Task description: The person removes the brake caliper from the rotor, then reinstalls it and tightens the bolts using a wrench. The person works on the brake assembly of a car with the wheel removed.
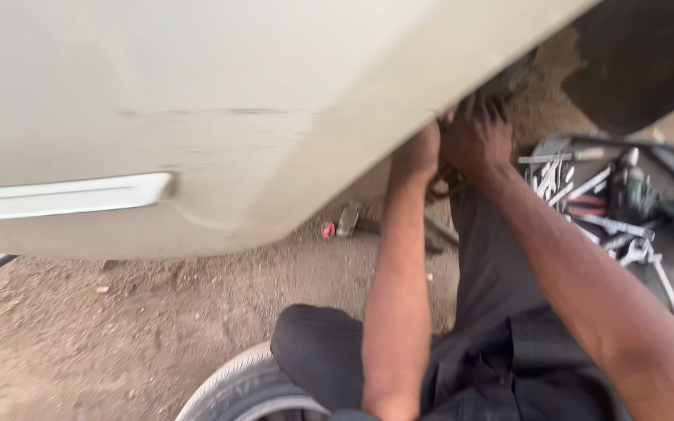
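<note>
Head view: both hands reach up and away from the body, under the lower edge of the beige car body panel (196,101). The left hand (417,153) is half tucked behind that edge; the right hand (479,139) sits just beside it, fingers curled, pressing into the dark wheel-arch recess (520,78). What they grip is hidden (too blurred to tell). A tray of wrenches (594,195) lies nearer the right arm.
</note>
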